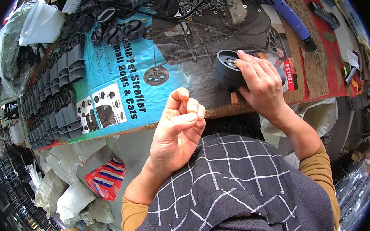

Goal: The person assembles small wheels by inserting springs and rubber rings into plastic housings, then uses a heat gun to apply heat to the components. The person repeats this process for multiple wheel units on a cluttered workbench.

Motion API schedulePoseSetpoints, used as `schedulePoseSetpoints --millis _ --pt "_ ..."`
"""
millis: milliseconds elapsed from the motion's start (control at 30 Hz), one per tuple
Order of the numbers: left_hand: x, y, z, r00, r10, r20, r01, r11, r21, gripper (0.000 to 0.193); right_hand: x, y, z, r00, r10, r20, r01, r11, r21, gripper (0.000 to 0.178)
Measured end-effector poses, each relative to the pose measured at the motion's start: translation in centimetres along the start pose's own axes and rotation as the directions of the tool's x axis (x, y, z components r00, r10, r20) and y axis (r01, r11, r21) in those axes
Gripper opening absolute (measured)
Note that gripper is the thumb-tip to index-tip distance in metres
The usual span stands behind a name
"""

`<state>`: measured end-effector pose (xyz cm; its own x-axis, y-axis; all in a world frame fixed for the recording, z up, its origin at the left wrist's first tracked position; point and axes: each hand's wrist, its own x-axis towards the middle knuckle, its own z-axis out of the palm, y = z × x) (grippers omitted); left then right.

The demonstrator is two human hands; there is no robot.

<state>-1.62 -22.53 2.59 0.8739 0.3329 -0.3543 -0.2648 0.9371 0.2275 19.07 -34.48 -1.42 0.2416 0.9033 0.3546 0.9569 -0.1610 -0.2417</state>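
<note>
My right hand (260, 74) grips a dark grey round plastic housing (225, 77) close to the table's front edge. Its thumb and fingers wrap the right side, and the fingertips reach to the rim of the recessed face, where a small metal piece (232, 63) shows. Palm up, my left hand (178, 131) is held left of the housing and apart from it, over the table's edge. Its fingers are curled in with thumb and fingertips together; anything small between them is hidden. Under the housing lies a printed blue and dark cardboard sheet (146, 94).
Rows of grey plastic parts (55, 116) stand at the left. Black round caps (114, 33) and loose metal hardware (223, 4) lie at the back. A blue powered screwdriver (288, 14) with a cable lies back right. A white tub (41, 23) stands far left.
</note>
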Motion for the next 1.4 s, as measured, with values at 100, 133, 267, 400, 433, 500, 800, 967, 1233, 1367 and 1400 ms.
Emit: schedulePoseSetpoints --millis 100,133,267,400,433,500,800,967,1233,1367,1400 --pt "-0.1 -0.1 0.0 0.999 0.019 -0.051 -0.016 0.999 0.044 0.042 0.0 0.1 0.1 1.0 -0.02 0.002 0.02 1.0 -0.004 0.058" --pt "-0.1 -0.1 0.1 0.998 0.017 -0.066 -0.015 0.999 0.03 0.042 -0.1 0.1 0.1 1.0 -0.026 0.001 0.026 1.0 -0.011 0.058" --pt "-0.1 -0.1 0.1 0.997 0.017 -0.081 -0.015 0.999 0.03 0.041 0.0 0.1 0.1 1.0 -0.026 0.002 0.026 1.0 -0.011 0.058" --pt "0.0 -0.1 0.1 0.996 0.012 -0.084 -0.01 0.999 0.031 0.041 0.0 0.0 0.0 1.0 -0.016 -0.002 0.016 1.0 0.001 0.058" --pt "0.0 -0.1 0.1 0.997 0.011 -0.079 -0.009 1.0 0.027 0.041 0.0 0.1 0.0 1.0 -0.024 -0.002 0.024 1.0 -0.007 0.058" --pt "0.0 -0.1 0.0 0.998 0.006 -0.064 -0.004 1.0 0.029 0.041 0.0 0.1 0.1 1.0 -0.026 -0.005 0.026 1.0 -0.008 0.057" --pt "0.3 -0.3 0.0 0.994 0.063 -0.084 -0.055 0.995 0.089 0.046 -0.1 0.1 0.3 1.0 -0.002 -0.015 0.002 1.0 0.004 0.056" --pt "2.2 1.1 -1.1 0.964 0.246 -0.098 -0.165 0.846 0.506 0.031 -0.3 0.2 0.6 0.995 -0.08 -0.065 0.075 0.995 -0.069 0.043" --pt "7.9 -0.6 -2.5 0.993 0.08 -0.092 0.075 0.194 0.978 0.059 -2.3 -2.7 1.6 0.949 -0.296 -0.107 0.187 0.804 -0.565 0.022" --pt "8.6 -1.0 -3.4 0.995 0.082 -0.051 0.036 0.167 0.985 0.044 -2.8 -2.6 0.1 0.989 -0.068 -0.134 0.066 0.998 -0.019 0.029" --pt "8.5 -0.9 -3.6 0.996 0.079 -0.038 0.023 0.176 0.984 0.044 -2.7 -2.0 -0.4 0.988 0.044 -0.145 -0.008 0.971 0.239 0.032"
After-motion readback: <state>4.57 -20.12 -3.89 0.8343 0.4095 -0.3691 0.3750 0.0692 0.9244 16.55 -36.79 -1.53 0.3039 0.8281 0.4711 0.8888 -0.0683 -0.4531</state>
